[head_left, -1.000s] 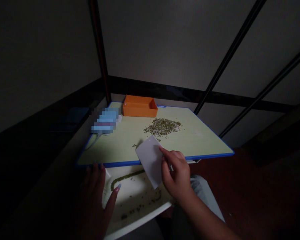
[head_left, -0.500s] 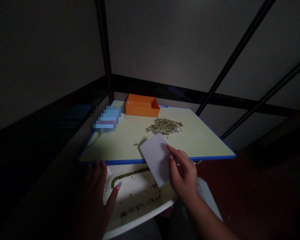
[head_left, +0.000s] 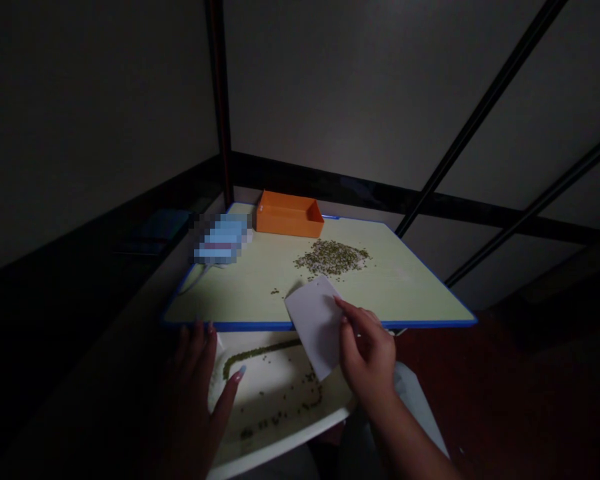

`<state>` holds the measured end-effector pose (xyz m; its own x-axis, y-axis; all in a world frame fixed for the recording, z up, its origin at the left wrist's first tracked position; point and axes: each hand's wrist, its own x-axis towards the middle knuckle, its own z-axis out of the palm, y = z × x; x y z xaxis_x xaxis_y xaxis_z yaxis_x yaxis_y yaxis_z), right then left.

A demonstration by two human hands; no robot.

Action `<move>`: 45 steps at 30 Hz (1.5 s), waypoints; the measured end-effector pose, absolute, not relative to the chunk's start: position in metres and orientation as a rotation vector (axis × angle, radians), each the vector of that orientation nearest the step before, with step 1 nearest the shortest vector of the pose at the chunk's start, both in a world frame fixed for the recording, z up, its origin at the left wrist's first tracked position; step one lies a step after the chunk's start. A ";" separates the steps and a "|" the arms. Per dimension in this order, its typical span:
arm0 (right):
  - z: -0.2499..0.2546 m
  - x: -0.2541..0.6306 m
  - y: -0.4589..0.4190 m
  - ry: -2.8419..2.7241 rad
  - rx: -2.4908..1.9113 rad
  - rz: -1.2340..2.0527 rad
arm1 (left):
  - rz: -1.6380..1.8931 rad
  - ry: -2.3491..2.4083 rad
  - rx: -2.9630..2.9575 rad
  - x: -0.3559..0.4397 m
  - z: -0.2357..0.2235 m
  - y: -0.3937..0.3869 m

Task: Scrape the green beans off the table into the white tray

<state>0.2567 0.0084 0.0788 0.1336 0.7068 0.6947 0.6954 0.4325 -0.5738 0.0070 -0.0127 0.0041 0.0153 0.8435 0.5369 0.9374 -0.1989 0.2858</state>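
My right hand point(head_left: 370, 350) pinches a thin white card point(head_left: 316, 327) between thumb and fingers. The card tilts over the blue front edge of the board, its top near a heap of small green and pale grains point(head_left: 334, 257). Below the edge is a white tray point(head_left: 280, 448) with a line of green grains along its far side and scattered darker ones across its floor. At the tray's left side is my left hand point(head_left: 203, 373), fingers spread, thumb reaching over the inside. Shadow hides whether it touches the rim.
An orange open box point(head_left: 290, 216) stands at the back of the pale yellow-green tabletop point(head_left: 405, 293). To its left lies a blurred-out light blue item point(head_left: 223, 240) with a cord. Behind rise dark wall panels. A few stray grains point(head_left: 275, 291) lie left of the card.
The whole view has shifted slightly, so everything sits a little lower and further right. Both hands and the card keep nearly the same place against the board and tray.
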 end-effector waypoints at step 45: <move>0.078 0.258 0.019 -1.488 -1.254 0.018 | -0.974 -1.856 -2.094 0.008 0.003 -0.012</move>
